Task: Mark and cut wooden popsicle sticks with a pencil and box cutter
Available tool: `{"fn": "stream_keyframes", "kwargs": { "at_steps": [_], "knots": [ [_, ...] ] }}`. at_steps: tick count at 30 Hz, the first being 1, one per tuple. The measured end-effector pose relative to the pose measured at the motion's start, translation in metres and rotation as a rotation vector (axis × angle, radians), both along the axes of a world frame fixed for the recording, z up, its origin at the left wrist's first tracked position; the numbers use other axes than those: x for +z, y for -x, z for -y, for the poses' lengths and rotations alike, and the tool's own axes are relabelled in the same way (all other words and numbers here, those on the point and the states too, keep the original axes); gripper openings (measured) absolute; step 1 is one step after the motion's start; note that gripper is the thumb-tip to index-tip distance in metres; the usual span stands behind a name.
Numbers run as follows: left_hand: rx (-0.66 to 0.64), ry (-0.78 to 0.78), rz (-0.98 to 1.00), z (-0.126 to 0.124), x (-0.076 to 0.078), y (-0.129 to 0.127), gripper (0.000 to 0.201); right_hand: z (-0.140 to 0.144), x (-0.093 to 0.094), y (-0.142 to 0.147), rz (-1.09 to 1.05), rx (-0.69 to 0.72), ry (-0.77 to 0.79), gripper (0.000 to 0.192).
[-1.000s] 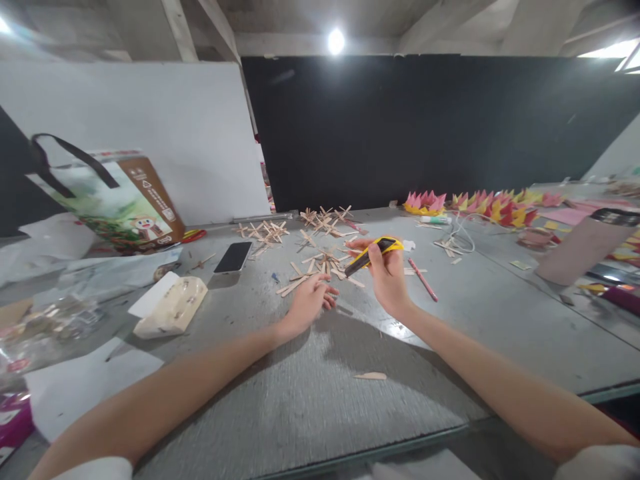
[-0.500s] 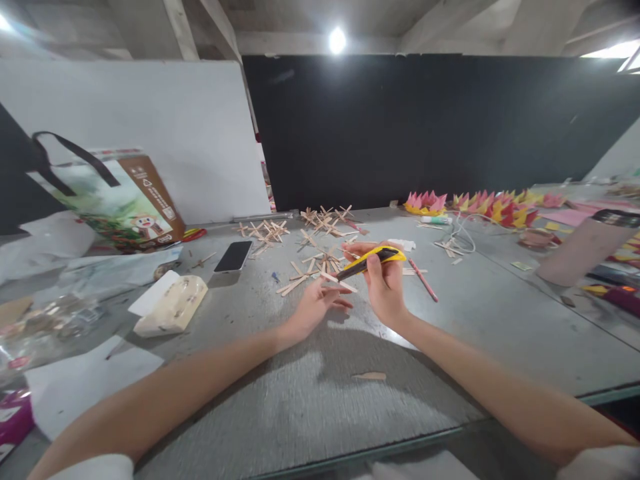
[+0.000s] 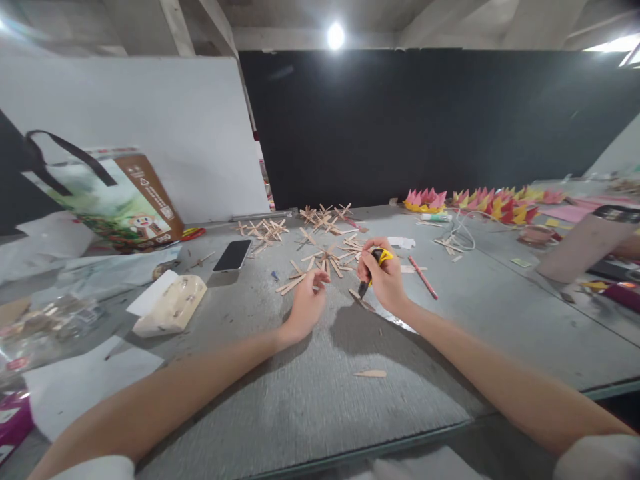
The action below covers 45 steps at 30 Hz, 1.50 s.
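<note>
The right hand [image 3: 384,280] is clenched around a yellow-and-black plastic utility knife [image 3: 374,263], held point-down so that its tip meets a short flat wooden stick [image 3: 362,299] lying on the grey table [image 3: 320,400] just below the fingers. The left hand [image 3: 306,303] rests on the table close beside the right one, fingers curled loosely with the thumb and forefinger nearly pinched; whether they hold anything cannot be told. Just beyond both sets of fingertips lies a scatter of pale wooden craft sticks [image 3: 325,257], some glued into crosses. Right of the knife hand lies a slim red pencil [image 3: 423,277]. Left of the left hand, farther off, sit a black smartphone [image 3: 233,255] and a cream tissue pack [image 3: 170,305]. Nearer the person than both hands lies one cut wooden sliver [image 3: 371,374]. Far to the right beyond the fingers stands a row of pink, red and yellow folded paper shapes [image 3: 480,203].
</note>
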<state>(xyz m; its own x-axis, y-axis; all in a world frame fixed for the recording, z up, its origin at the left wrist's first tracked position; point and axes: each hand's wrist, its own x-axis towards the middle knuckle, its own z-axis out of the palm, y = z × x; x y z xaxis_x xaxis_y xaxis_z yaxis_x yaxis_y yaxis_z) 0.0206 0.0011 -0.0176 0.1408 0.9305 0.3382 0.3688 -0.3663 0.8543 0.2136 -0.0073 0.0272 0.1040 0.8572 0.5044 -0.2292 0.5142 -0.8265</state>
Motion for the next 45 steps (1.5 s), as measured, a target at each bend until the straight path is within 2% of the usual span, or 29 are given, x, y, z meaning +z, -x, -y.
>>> {"fn": "stream_keyframes", "kwargs": {
  "at_steps": [2, 6, 10, 15, 19, 25, 29, 34, 45],
  "knots": [
    [-0.063, -0.110, -0.169, 0.007, 0.004, 0.000, 0.042, -0.003, -0.004, -0.001, -0.007, 0.011, 0.025, 0.026],
    [-0.329, -0.357, -0.539, 0.018, 0.005, 0.000, 0.044, -0.004, -0.008, 0.000, -0.026, 0.039, 0.058, 0.032],
    [-0.420, -0.381, -0.698, 0.018, 0.000, -0.001, 0.053, -0.004, -0.010, 0.001, -0.035, 0.058, 0.061, 0.032],
    [-0.455, -0.361, -0.723, 0.016, 0.001, -0.003, 0.052, -0.005, -0.011, 0.002, -0.061, 0.087, 0.062, 0.046],
    [-0.490, -0.381, -0.733, 0.012, 0.005, -0.002, 0.050, -0.005, -0.008, -0.001, -0.058, 0.114, 0.117, 0.047],
    [-0.508, -0.362, -0.758, 0.007, 0.008, 0.001, 0.051, -0.008, 0.001, -0.009, -0.072, 0.279, 0.187, 0.038],
    [-0.497, -0.352, -0.757, 0.007, 0.007, 0.001, 0.052, -0.012, 0.001, -0.011, -0.040, 0.329, 0.199, 0.050],
    [-0.488, -0.359, -0.762, 0.008, 0.006, 0.001, 0.053, -0.016, -0.003, -0.006, -0.033, 0.311, 0.172, 0.060],
    [-0.469, -0.295, -0.740, 0.009, 0.007, 0.000, 0.055, -0.018, -0.010, 0.000, -0.053, 0.244, 0.156, 0.061]
  ]
}}
